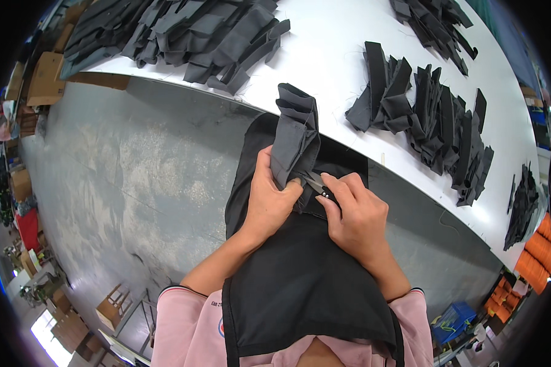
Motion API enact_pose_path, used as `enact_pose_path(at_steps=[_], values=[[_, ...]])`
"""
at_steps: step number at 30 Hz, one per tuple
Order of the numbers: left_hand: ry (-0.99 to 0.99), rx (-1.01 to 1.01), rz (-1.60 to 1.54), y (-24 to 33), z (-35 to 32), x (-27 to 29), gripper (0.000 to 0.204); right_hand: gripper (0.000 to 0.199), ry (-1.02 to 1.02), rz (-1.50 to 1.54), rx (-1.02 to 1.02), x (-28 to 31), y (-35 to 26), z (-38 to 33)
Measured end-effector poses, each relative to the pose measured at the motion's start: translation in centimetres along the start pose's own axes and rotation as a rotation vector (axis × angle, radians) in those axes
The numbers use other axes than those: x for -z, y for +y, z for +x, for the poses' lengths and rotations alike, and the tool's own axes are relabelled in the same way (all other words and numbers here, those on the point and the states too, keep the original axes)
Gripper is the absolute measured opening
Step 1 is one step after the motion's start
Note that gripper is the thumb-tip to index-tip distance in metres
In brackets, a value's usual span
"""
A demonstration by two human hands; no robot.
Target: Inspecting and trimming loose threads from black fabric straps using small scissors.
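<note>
My left hand [270, 197] is closed around a folded bundle of dark grey fabric strips [292, 137], whose far end rises over the table edge. In my right hand [356, 211] is a small pair of thread snips [315, 183], with metal blades and a dark handle. The blades point at the near end of the bundle, beside my left thumb. Whether they touch the cloth I cannot tell. Black cloth [300, 275] covers my front and lies under both hands.
A white table [324, 55] runs across the far side. Piles of dark strips [220, 40] lie at its left, and more strips [444, 119] at its right. Beyond the table's right end are orange bundles [537, 251]. A blue crate [453, 321] and a wooden stool [113, 309] stand lower down.
</note>
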State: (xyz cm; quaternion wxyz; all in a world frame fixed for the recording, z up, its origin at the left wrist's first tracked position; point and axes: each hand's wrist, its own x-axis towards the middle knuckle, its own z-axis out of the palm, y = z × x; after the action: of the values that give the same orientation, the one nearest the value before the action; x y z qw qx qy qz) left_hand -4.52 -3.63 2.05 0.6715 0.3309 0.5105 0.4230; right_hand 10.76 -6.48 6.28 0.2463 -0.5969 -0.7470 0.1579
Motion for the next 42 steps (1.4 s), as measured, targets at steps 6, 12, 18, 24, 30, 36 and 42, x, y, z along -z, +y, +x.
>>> enact_pose_path(at_steps=[6, 12, 18, 24, 30, 36, 42], values=[[0.037, -0.026, 0.072, 0.0, 0.2, 0.2, 0.049, 0.036, -0.015, -0.064, 0.052, 0.0, -0.1, 0.1], [0.044, -0.034, 0.076, 0.1, 0.3, 0.0, 0.048, 0.035, -0.003, -0.035, 0.066, -0.1, -0.1, 0.4], [0.051, -0.044, 0.099, -0.1, 0.3, 0.1, 0.048, 0.031, 0.031, -0.081, 0.095, -0.6, -0.2, 0.4], [0.036, -0.011, 0.039, -0.3, 0.3, -0.1, 0.048, 0.027, 0.024, 0.060, -0.028, -0.6, 0.1, -0.1], [0.033, 0.013, -0.051, 0.2, 0.4, -0.1, 0.048, 0.026, -0.034, 0.601, -0.382, -0.5, 0.8, -0.4], [0.035, -0.009, 0.004, -0.2, 0.4, -0.1, 0.048, 0.026, 0.061, 0.075, -0.010, -0.9, 0.2, 0.0], [0.047, -0.005, -0.050, -0.5, 0.5, 0.4, 0.047, 0.025, -0.032, 0.250, -0.153, -0.2, 0.1, 0.2]])
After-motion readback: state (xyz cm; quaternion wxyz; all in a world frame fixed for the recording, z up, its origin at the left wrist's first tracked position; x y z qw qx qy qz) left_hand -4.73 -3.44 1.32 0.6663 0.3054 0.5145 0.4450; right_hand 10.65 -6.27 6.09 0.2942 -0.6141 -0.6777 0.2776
